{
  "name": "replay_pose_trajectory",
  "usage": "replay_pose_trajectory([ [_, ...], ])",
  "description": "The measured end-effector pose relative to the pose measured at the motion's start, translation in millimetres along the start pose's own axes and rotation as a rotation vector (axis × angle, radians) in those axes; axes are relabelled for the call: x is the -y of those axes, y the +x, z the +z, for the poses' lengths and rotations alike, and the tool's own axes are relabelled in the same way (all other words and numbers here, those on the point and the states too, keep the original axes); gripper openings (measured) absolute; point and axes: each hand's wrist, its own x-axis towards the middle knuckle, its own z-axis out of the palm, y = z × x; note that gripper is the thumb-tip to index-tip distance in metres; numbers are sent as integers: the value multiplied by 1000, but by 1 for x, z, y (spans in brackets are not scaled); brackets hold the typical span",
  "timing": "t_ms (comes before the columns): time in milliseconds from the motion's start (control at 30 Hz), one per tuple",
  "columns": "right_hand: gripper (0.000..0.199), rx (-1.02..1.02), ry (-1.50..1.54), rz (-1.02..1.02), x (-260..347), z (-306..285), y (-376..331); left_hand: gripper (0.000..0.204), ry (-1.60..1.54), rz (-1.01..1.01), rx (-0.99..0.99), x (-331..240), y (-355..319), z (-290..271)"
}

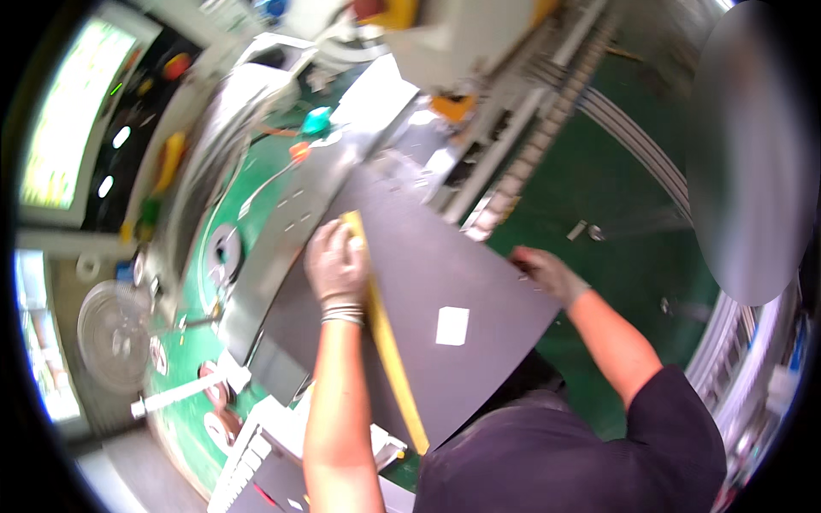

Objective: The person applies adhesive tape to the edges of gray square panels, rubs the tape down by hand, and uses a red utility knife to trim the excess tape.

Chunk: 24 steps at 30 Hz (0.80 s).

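Looks like steadying the dark panel (457, 265) at the metal bench's (272, 250) right edge. Clamped on it with right hand (546, 274); curled at the yellow strip (391, 349) with left hand (337, 267), can't tell if gripping. Probably needs even support next.

so from my end, the left forearm (340, 410) runs up pretty much straight, striped cuff (342, 312) at the wrist, and the gloved left hand (337, 263) sits with fingers bent by the dark panel's (432, 248) upper left edge. right arm (614, 342) is bent out of a dark sleeve (680, 423), right hand (547, 275) by the right corner, too blurry for me to call the grip
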Motion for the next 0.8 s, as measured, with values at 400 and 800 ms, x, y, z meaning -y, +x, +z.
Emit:
replay_pose_trajectory([
  [400,50,116,-752,35,94,117,-5,58,-766,-1221,79,-82,-353,-111],
  [800,41,-145,-839,-157,9,97,-84,57,-1100,-1304,-209,-113,-386,-115],
])
